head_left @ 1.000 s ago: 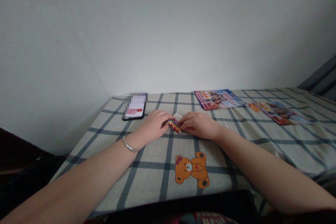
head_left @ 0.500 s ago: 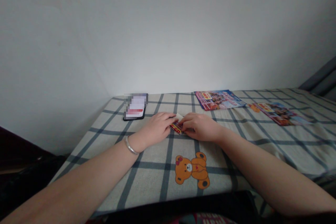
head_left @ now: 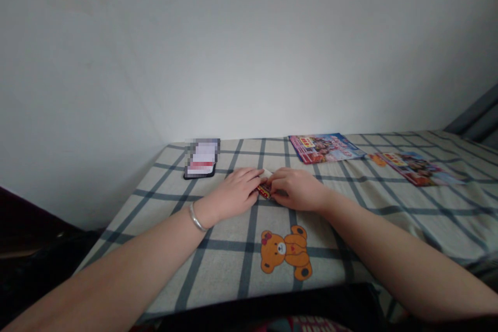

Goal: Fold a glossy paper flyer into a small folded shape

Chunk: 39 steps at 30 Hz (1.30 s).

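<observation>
A small folded piece of printed paper (head_left: 264, 192), with red and yellow print and a pale back, lies on the checked cloth between my hands. My left hand (head_left: 236, 193), a silver bangle at its wrist, presses on the paper's left side with fingers held together. From the other side my right hand (head_left: 299, 190) grips the right edge, its fingers curled and thumb low. Much of the paper is hidden beneath the fingers of both hands.
A phone (head_left: 203, 158) with a lit, blurred screen lies left of my hands. Colourful printed flyers (head_left: 327, 148) lie by the wall, and another flyer (head_left: 418, 168) is further right. The checked cloth (head_left: 218, 280) has a printed bear (head_left: 286, 251) and wrinkles on the right.
My left hand has slid slightly to the right over the paper, so less of its print shows. My right hand stays almost where it was.
</observation>
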{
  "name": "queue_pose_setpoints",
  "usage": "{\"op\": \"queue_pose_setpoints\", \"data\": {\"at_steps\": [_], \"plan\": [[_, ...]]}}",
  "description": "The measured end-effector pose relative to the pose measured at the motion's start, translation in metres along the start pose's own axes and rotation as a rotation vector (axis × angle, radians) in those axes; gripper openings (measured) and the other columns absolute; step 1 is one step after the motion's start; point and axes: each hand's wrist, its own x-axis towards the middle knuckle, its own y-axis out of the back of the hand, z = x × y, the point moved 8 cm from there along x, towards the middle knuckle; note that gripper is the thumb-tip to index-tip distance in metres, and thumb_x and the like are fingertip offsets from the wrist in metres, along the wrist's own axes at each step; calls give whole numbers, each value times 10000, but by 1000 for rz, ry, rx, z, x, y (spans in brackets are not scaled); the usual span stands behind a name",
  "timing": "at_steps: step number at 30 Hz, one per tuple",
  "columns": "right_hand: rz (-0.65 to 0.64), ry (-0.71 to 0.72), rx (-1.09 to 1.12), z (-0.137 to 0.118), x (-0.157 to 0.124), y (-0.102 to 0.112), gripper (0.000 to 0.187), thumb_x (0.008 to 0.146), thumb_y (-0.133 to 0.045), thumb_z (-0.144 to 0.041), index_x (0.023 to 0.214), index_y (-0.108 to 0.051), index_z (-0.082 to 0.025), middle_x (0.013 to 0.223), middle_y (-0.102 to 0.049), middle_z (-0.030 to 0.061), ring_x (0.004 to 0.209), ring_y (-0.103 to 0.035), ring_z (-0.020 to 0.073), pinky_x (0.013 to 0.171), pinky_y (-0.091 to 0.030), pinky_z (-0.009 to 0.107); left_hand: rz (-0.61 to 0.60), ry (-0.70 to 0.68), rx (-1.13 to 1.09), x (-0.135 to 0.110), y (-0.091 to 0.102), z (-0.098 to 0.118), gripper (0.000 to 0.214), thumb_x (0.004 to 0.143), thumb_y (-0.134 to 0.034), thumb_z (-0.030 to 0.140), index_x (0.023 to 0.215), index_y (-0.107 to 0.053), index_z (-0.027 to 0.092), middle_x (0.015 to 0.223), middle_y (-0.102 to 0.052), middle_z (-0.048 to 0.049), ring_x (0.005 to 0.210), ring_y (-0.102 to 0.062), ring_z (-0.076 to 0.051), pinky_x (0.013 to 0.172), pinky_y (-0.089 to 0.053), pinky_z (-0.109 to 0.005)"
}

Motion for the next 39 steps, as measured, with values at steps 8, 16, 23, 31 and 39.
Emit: {"op": "queue_pose_setpoints", "data": {"at_steps": [8, 16, 23, 31, 39], "plan": [[-2, -116, -180, -1, 1, 0, 202, 909, -537, -291, 823, -678, -175, 890, -701, 58, 870, -616, 189, 737, -452, 299, 2, 8, -12, 3, 1, 1, 394, 934, -466, 243, 1312, -522, 149, 1435, -484, -111, 1336, -409, -247, 1141, -306, -437], [-10, -204, -224, -2, 2, 0, 249, 871, -609, -419, 851, -665, -178, 884, -699, 57, 842, -619, 204, 662, -429, 295, 12, 34, 9, 6, 2, 5, 389, 890, -499, 231, 1264, -543, 136, 1405, -505, -122, 1323, -417, -269, 1133, -312, -456], [-15, -193, -226, -3, 3, -1, 224, 874, -600, -394, 901, -654, -178, 914, -690, 72, 881, -617, 211, 717, -453, 303, -38, 61, -23, 6, -4, 1, 428, 897, -469, 242, 1312, -505, 144, 1486, -423, -124, 1394, -339, -274, 1155, -266, -484], [-28, -219, -244, 1, 2, 0, 186, 841, -598, -345, 912, -653, -182, 910, -682, 70, 884, -626, 218, 707, -451, 297, 7, 62, -10, 9, -1, 1, 431, 896, -518, 309, 1292, -518, 139, 1423, -484, -138, 1335, -408, -288, 1145, -285, -493], [-53, -236, -232, 10, -2, 1, 222, 797, -560, -275, 976, -647, -176, 958, -682, 81, 849, -639, 217, 675, -459, 294, -1, 80, 26, 10, 3, 3, 463, 886, -566, 381, 1278, -523, 139, 1375, -511, -145, 1294, -439, -304, 1142, -274, -500]]}}
